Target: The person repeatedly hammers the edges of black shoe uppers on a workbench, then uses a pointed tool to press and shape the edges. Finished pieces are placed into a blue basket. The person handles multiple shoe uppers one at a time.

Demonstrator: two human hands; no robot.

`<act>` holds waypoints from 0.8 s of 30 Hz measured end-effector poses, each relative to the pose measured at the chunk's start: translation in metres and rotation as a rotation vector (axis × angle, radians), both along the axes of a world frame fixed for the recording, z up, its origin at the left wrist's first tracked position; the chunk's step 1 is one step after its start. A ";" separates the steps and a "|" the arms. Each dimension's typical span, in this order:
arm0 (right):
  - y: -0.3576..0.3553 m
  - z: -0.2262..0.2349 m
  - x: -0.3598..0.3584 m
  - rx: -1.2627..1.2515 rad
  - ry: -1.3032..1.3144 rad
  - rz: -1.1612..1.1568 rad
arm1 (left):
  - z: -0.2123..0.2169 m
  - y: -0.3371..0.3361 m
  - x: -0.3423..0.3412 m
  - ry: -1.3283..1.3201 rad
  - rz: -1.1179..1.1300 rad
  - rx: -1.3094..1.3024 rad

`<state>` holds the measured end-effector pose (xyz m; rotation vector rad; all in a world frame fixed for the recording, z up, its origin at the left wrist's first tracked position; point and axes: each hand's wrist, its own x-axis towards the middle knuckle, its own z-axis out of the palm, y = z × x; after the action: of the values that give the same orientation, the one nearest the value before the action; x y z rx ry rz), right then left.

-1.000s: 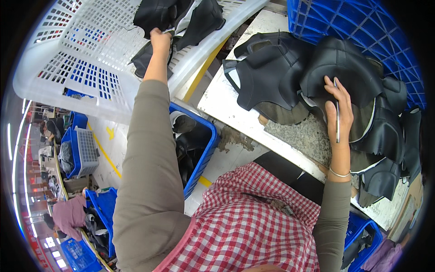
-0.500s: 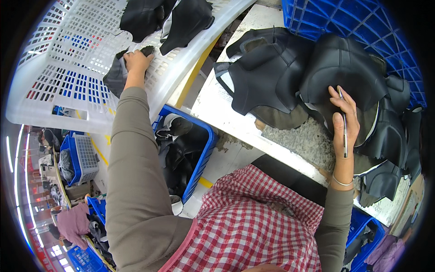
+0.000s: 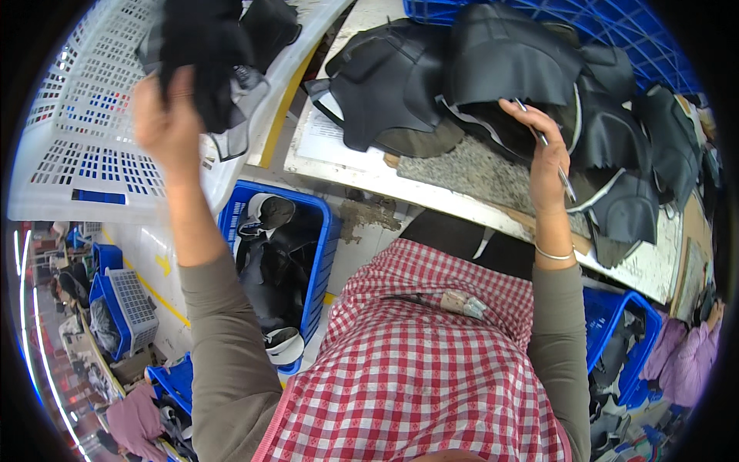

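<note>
Crates ringed the worker: a white lattice basket (image 3: 85,131) held dark pieces, and a blue crate (image 3: 315,254) below the surface (image 3: 462,173) edge held black and white shaped parts. The left hand (image 3: 165,127) was raised over the basket's rim, closed around a floppy black piece (image 3: 204,65). The right hand (image 3: 543,142) gripped a slim pen (image 3: 558,165) while resting on smooth black moulded pieces (image 3: 500,65) piled on the speckled surface, just beside another blue basket (image 3: 616,31). Bare floor showed between crate and surface
</note>
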<state>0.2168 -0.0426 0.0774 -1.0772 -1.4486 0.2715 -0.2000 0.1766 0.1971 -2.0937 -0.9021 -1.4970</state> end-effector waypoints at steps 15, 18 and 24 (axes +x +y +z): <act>-0.019 -0.045 -0.038 -0.418 0.366 -0.023 | -0.159 -0.124 0.203 0.489 -0.311 -1.075; -0.011 -0.056 -0.035 -0.451 0.304 -0.042 | -0.170 -0.119 0.215 0.365 -0.264 -0.884; -0.011 -0.056 -0.038 -0.452 0.183 -0.153 | -0.181 -0.113 0.214 0.332 -0.249 -0.926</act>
<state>0.1784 -0.0532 0.0209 -1.4779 -1.1590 0.5910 0.0139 0.0634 0.0159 -3.0721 -1.4051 -0.8142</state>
